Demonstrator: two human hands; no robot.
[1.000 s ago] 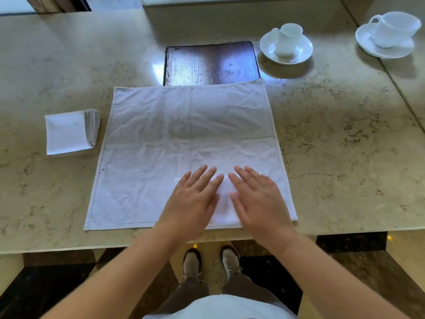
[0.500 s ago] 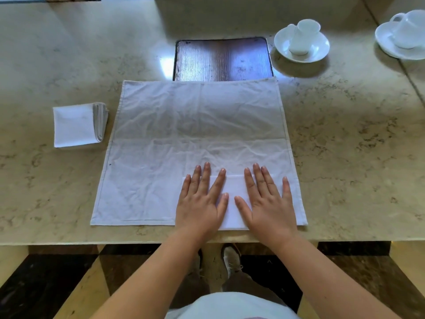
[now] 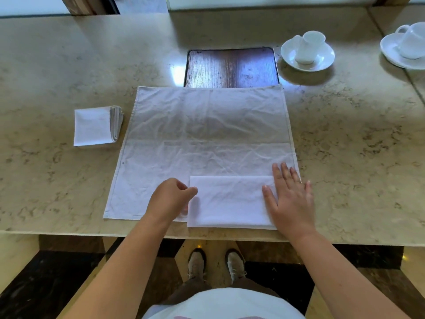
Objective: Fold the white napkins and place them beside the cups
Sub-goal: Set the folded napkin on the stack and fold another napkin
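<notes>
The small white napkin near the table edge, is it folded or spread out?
Folded: the small white napkin is a narrow rectangle showing layered edges along its near side. The right hand lies flat on it.

We are seeing a plain white folded napkin (image 3: pixel 230 201) between our hands, lying on a pale greyish-white cloth (image 3: pixel 207 134). Beyond our left hand a white napkin stack (image 3: pixel 94 126) is showing. The countertop (image 3: pixel 356 146) is looking beige with brown mottled veining, its inset panel (image 3: pixel 231 67) dark reddish-brown, wood-grained. Past our right hand, cup (image 3: pixel 309 47) and saucer (image 3: pixel 322 63) are gleaming white.
</notes>
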